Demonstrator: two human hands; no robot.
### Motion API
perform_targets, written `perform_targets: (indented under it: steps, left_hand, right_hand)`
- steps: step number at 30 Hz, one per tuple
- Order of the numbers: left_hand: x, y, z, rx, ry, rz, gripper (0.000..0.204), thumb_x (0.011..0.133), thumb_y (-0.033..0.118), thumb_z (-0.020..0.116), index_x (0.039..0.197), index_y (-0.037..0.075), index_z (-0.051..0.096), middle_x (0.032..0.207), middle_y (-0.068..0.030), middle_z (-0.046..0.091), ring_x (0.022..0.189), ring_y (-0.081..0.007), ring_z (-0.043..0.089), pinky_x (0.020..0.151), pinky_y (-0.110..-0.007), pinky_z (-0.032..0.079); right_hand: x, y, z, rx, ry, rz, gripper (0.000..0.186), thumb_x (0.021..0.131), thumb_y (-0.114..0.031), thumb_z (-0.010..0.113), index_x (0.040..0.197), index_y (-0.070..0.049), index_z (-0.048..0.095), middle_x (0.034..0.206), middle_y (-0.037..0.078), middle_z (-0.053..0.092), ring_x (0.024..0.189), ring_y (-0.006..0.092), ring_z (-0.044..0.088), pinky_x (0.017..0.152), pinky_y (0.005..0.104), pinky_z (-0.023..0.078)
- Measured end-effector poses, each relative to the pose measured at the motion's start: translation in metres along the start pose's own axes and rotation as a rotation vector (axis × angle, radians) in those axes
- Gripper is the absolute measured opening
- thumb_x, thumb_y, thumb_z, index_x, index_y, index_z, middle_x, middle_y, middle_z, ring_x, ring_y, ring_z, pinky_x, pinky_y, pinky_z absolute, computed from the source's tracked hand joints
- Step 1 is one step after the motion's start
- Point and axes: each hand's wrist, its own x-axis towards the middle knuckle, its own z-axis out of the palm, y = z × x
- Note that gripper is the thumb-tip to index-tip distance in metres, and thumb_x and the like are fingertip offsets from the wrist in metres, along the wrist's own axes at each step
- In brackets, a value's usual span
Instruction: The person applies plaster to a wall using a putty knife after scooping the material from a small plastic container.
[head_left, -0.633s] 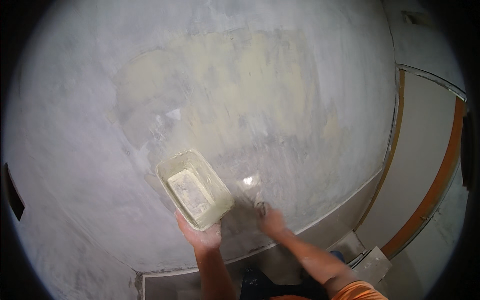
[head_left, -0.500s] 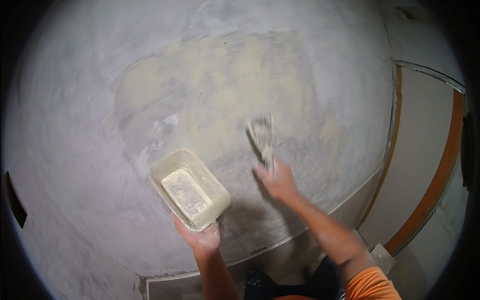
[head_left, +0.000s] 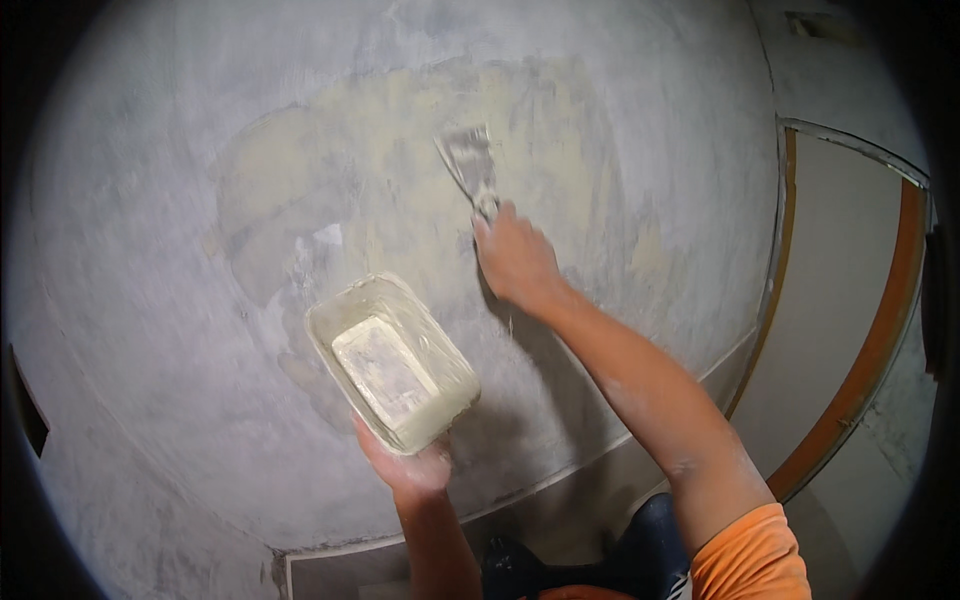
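My right hand (head_left: 520, 257) is wrapped round the handle of a putty knife (head_left: 469, 160). The wide metal blade points up and lies against or very near the wall, over a yellowish patch of filler (head_left: 420, 115). My left hand (head_left: 408, 462) grips the lower end of a pale rectangular tub (head_left: 455, 385) from beneath, its fingers mostly hidden. The tub is tilted with its mouth towards me. Cream filler coats its inner walls, and its bottom shows smeared residue.
The grey plastered wall (head_left: 130, 300) fills most of the view. On the right stands a pale panel with an orange-brown edge (head_left: 870, 370) in a recess. A strip along the wall's base (head_left: 560, 478) runs near my dark-clothed legs (head_left: 640, 550).
My right hand has moved up and a little left along the wall with the putty knife. The tub in my left hand has shifted slightly right and up.
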Motion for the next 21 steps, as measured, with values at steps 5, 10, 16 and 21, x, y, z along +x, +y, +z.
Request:
perform_targets:
  steps: [5, 10, 16, 21]
  left_hand:
    - [-0.003, 0.009, 0.009, -0.135, 0.143, -0.128, 0.054, 0.107, 0.046, 0.035, 0.146, 0.011, 0.047, 0.137, -0.0058, 0.058, 0.117, -0.0249, 0.061, 0.093, -0.042, 0.056]
    - [-0.002, 0.012, 0.019, -0.294, 0.155, -0.156, 0.054, 0.108, 0.045, 0.034, 0.147, 0.010, 0.046, 0.138, -0.0062, 0.056, 0.118, -0.0240, 0.060, 0.093, -0.041, 0.056]
    - [-0.003, 0.011, 0.007, -0.238, 0.038, -0.119, 0.057, 0.106, 0.045, 0.037, 0.150, 0.010, 0.043, 0.142, -0.0064, 0.053, 0.121, -0.0277, 0.059, 0.094, -0.044, 0.056]
    - [-0.002, 0.028, 0.017, -0.345, 0.055, -0.270, 0.052, 0.105, 0.046, 0.042, 0.144, 0.012, 0.049, 0.136, -0.0045, 0.058, 0.117, -0.0252, 0.062, 0.091, -0.043, 0.057]
  right_hand:
    - [-0.042, 0.064, 0.008, 0.013, -0.046, 0.012, 0.051, 0.106, -0.039, 0.045, 0.119, 0.010, 0.050, 0.103, 0.036, 0.066, 0.099, 0.0539, 0.064, 0.089, 0.0603, 0.049]
    - [0.051, 0.049, -0.064, 0.082, 0.221, -0.115, 0.053, 0.106, -0.040, 0.043, 0.114, 0.011, 0.057, 0.099, 0.038, 0.066, 0.099, 0.0543, 0.063, 0.089, 0.0577, 0.050]
    - [0.087, 0.014, -0.097, 0.174, -0.090, 0.037, 0.053, 0.107, -0.040, 0.042, 0.116, 0.010, 0.056, 0.104, 0.037, 0.066, 0.105, 0.0538, 0.063, 0.092, 0.0564, 0.050]
    - [0.007, 0.075, -0.043, -0.092, -0.068, -0.059, 0.051, 0.107, -0.040, 0.043, 0.120, 0.009, 0.050, 0.105, 0.037, 0.065, 0.103, 0.0541, 0.062, 0.090, 0.0585, 0.049]
